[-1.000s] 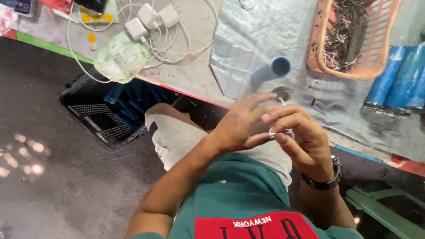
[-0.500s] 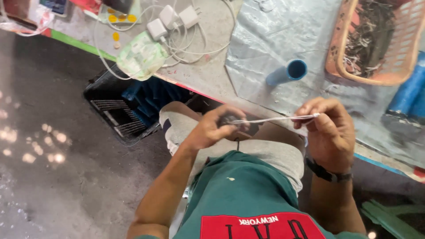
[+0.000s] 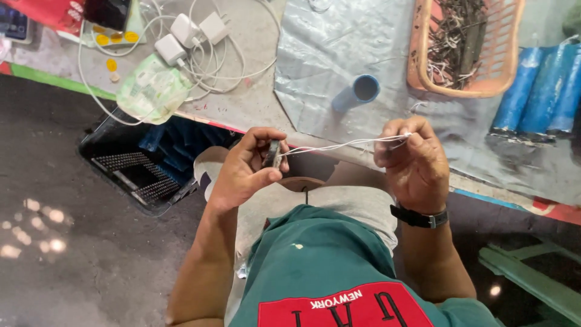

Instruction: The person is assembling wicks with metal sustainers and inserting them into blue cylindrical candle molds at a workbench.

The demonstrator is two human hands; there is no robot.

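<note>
My left hand (image 3: 245,169) grips a small dark flat object (image 3: 273,154) between thumb and fingers, just in front of the table edge. A thin white wire (image 3: 339,145) runs from that object to my right hand (image 3: 411,160), which pinches the wire's other end and wears a dark wristwatch (image 3: 417,216). The wire is stretched nearly taut between the two hands, above my lap. A blue tube (image 3: 357,94) lies on the grey sheet (image 3: 321,54) just beyond the wire.
An orange basket (image 3: 417,66) of dark scrap wires sits at the back right, with several blue cylinders (image 3: 541,91) beside it. White chargers and cables (image 3: 193,33) and a pale green pouch (image 3: 151,91) lie at the left. A black crate (image 3: 136,169) stands on the floor.
My hands were joined together a second ago. They have moved apart, left hand going left and right hand going right, drawing the white wire out between them.
</note>
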